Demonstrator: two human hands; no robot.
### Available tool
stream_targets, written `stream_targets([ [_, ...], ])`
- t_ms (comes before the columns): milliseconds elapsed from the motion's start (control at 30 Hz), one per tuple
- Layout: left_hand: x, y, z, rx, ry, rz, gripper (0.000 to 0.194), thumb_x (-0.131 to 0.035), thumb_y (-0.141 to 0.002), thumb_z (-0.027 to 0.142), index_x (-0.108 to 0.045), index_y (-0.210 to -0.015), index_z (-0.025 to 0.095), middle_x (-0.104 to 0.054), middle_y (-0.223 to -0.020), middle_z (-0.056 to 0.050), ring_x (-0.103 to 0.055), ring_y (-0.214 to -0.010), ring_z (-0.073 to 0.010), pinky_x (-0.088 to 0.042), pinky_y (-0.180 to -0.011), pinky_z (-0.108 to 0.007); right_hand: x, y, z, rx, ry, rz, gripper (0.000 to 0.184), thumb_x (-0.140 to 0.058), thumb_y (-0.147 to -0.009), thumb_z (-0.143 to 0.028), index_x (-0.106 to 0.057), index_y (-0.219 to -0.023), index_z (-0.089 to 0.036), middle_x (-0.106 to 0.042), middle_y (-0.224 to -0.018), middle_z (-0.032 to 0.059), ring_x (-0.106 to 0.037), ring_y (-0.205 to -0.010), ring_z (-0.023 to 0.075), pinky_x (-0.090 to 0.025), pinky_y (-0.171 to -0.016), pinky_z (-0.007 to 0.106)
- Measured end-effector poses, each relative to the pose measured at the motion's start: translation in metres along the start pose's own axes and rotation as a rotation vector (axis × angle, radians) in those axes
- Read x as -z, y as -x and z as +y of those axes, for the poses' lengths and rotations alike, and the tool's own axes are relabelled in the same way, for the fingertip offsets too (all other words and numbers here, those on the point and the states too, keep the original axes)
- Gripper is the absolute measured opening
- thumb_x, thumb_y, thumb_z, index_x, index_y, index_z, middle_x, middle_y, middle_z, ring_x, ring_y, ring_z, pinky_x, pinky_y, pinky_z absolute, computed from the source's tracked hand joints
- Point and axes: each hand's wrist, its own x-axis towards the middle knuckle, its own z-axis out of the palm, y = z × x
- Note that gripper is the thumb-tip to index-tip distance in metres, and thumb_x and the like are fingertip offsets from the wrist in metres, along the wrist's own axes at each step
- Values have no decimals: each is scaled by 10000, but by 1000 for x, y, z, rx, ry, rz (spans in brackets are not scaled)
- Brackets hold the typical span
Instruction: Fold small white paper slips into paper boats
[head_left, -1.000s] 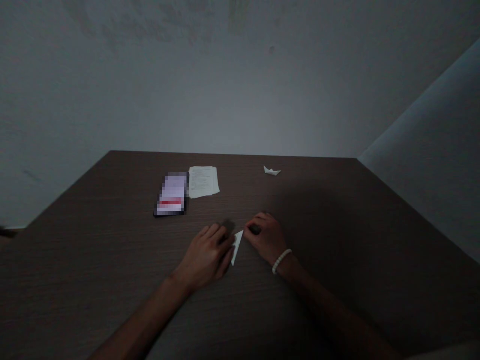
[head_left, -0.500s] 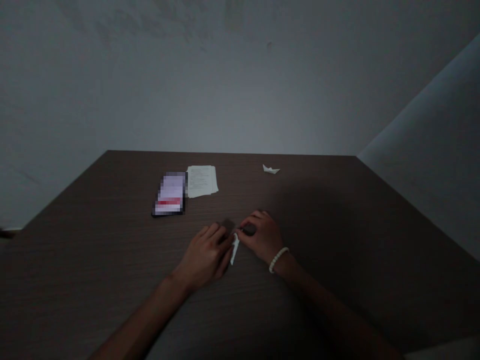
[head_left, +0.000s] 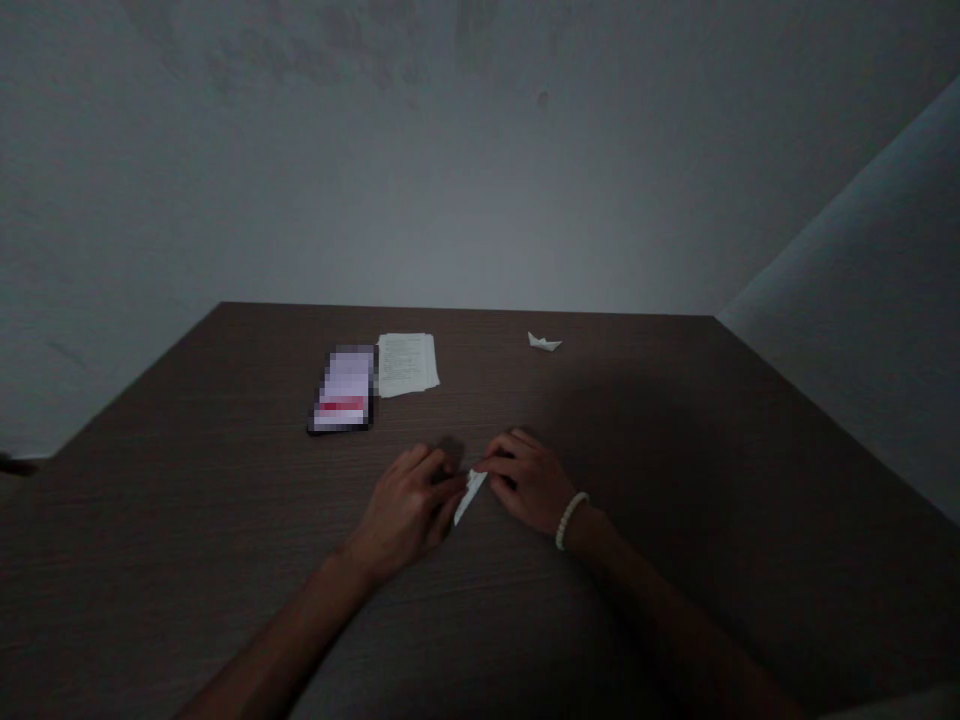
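A small folded piece of white paper (head_left: 470,496) lies slanted between my hands, just above or on the dark tabletop; I cannot tell which. My left hand (head_left: 409,505) is closed on its left side, thumb and forefinger at the paper. On the upper right, my right hand (head_left: 531,480) pinches the paper's far end with its fingertips; a beaded bracelet (head_left: 571,520) circles that wrist. Beyond the hands, a folded paper boat (head_left: 544,343) stands near the table's back edge.
A stack of printed paper sheets (head_left: 407,364) lies at the back left of the wooden table (head_left: 225,500). Beside it is a phone (head_left: 343,390) with a lit, blurred screen. A grey wall (head_left: 480,180) rises behind the table.
The folded paper has turned to a more slanted angle and shows more of its surface. My right hand has shifted slightly right and its fingers have drawn closer together.
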Motion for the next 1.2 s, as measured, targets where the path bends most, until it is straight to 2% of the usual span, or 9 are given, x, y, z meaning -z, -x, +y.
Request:
stream_targets([
  [300, 2, -2, -3, -40, -97, -116, 275, -464, -941, 231, -640, -1151, 203, -568, -1024, -110, -480, -924, -246, -435, -778, -395, 4, -2, -5, 3, 59, -9, 190, -604, -814, -143, -726, -918, -245, -596, -894, 36, -499, -854, 188, -429, -773, 327],
  [567, 4, -1, -2, -45, -123, -132, 339, -454, -944, 226, -568, -1263, 224, -543, -1091, -108, -473, -945, -240, -435, -801, -396, 4, -1, -6, -14, 65, -8, 177, -609, -805, -151, -724, -909, -236, -587, -889, 39, -494, -860, 190, -418, -776, 327],
  [700, 7, 0, -3, -51, -77, -141, 281, -467, -927, 209, -631, -1153, 186, -554, -1018, -104, -475, -902, -234, -432, -773, -387, 3, -1, -6, -21, 54, -11, 176, -613, -807, -153, -726, -912, -238, -585, -886, 38, -495, -864, 188, -412, -784, 327],
  [800, 11, 0, -4, -107, -6, -113, 229, -468, -918, 198, -691, -958, 168, -568, -910, -89, -481, -872, -226, -423, -755, -375, 3, -1, -6, -28, 53, -4, 163, -619, -804, -160, -728, -898, -235, -585, -892, 38, -493, -867, 189, -406, -781, 328],
  [967, 14, 2, -3, -153, 36, -54, 250, -475, -916, 200, -689, -793, 161, -581, -849, -72, -493, -838, -212, -407, -731, -363, 2, 0, -5, -24, 55, -1, 166, -622, -802, -160, -728, -903, -238, -583, -893, 40, -487, -869, 191, -402, -786, 333],
  [1100, 12, 4, -3, -163, 20, -49, 259, -515, -912, 288, -673, -757, 155, -580, -841, -71, -490, -820, -210, -403, -706, -353, 2, 0, -6, -24, 60, 9, 157, -622, -806, -163, -723, -903, -236, -583, -891, 38, -488, -866, 189, -404, -784, 330],
  [1200, 11, 5, -3, -163, -25, -39, 282, -565, -892, 394, -680, -790, 158, -587, -852, -70, -489, -823, -219, -402, -699, -359, 3, -1, -8, -24, 65, 41, 82, -636, -815, -194, -708, -848, -215, -590, -875, 37, -494, -849, 184, -405, -765, 321],
])
